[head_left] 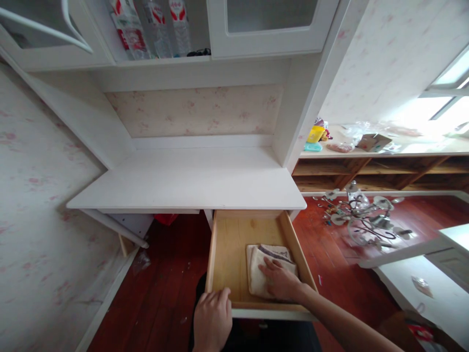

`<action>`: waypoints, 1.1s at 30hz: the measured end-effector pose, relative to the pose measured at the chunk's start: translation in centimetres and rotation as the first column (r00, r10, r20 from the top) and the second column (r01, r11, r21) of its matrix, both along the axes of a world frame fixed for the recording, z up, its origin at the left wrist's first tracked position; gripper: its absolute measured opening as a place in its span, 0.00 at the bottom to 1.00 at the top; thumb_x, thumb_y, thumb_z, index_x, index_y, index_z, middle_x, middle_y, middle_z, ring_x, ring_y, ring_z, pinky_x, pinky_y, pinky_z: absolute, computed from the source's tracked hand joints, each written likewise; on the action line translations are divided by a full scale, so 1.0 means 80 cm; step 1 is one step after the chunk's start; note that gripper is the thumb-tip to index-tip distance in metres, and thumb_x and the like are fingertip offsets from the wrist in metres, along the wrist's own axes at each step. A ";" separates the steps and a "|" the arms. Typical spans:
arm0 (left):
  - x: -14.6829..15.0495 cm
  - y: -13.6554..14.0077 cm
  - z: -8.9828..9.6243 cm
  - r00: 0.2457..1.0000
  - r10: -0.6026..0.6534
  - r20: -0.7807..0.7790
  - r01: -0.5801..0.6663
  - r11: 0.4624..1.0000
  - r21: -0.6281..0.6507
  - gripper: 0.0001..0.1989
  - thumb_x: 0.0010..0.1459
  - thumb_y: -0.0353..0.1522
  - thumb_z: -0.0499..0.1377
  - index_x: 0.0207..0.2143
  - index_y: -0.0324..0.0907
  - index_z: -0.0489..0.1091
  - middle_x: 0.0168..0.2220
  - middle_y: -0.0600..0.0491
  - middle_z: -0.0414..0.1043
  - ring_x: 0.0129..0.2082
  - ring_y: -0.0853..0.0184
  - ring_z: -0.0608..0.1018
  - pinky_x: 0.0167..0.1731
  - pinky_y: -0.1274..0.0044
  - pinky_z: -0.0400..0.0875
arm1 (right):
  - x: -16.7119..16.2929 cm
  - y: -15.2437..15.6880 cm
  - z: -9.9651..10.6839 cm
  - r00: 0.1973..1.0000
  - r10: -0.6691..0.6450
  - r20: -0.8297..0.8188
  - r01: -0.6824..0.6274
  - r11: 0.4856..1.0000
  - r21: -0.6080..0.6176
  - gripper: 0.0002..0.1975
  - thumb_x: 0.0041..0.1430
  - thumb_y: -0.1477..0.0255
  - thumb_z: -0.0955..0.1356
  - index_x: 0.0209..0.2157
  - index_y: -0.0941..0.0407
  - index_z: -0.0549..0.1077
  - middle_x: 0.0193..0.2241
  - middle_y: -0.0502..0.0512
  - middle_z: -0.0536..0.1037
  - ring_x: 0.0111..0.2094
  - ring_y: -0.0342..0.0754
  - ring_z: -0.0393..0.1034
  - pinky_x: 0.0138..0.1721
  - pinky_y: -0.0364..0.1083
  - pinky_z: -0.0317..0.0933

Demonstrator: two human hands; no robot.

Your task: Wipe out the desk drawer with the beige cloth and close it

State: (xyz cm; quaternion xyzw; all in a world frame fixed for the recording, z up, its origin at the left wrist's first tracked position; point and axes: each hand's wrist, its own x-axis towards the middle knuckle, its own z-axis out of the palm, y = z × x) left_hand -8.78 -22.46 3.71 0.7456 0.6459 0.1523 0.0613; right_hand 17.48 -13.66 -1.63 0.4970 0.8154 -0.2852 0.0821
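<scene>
A wooden drawer [234, 244] is pulled out from under the white desk. Inside it, toward the right front, lies a folded cream cloth [256, 278] with a dark stripe, perhaps a towel. My right hand [280, 279] rests on top of this cloth with its fingers spread out, pressing flat rather than gripping. At the drawer's front left corner, my left hand [213, 313] has its fingers curled over the edge and holds it. The bare wood bottom of the drawer shows left of the cloth.
The white desktop [190, 181] lies beyond the drawer, below a cabinet shelf with plastic bottles [179, 27]. A chandelier [366, 215] sits on the red floor at right. Behind it runs a low wooden shelf [384, 168] with a cardboard box [373, 142] on top.
</scene>
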 end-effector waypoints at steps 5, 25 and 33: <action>0.000 -0.001 -0.003 1.000 -0.005 0.000 0.005 1.000 0.028 0.13 0.58 0.23 0.51 0.36 0.48 0.72 0.29 0.59 0.75 0.32 0.69 0.76 0.37 0.74 0.60 | -0.048 0.016 0.012 1.000 -0.006 -0.003 0.006 1.000 -0.004 0.35 0.48 0.67 0.68 0.58 0.60 0.65 0.61 0.67 0.61 0.60 0.61 0.56 0.59 0.54 0.52; -0.002 0.002 -0.025 1.000 0.002 0.004 -0.003 0.981 0.192 0.10 0.52 0.24 0.54 0.32 0.46 0.70 0.23 0.58 0.72 0.26 0.68 0.74 0.32 0.73 0.59 | -0.207 0.075 0.011 0.987 -0.056 0.150 0.052 0.998 0.030 0.37 0.53 0.66 0.65 0.64 0.57 0.54 0.67 0.66 0.43 0.64 0.72 0.38 0.50 0.72 0.53; -0.001 0.001 -0.017 0.998 0.034 0.047 -0.040 0.989 0.144 0.09 0.50 0.24 0.56 0.31 0.47 0.69 0.23 0.59 0.71 0.26 0.67 0.73 0.33 0.73 0.57 | -0.220 0.157 0.007 0.962 -0.160 0.222 0.156 0.987 0.032 0.36 0.55 0.64 0.62 0.65 0.51 0.50 0.67 0.63 0.41 0.65 0.71 0.35 0.48 0.78 0.46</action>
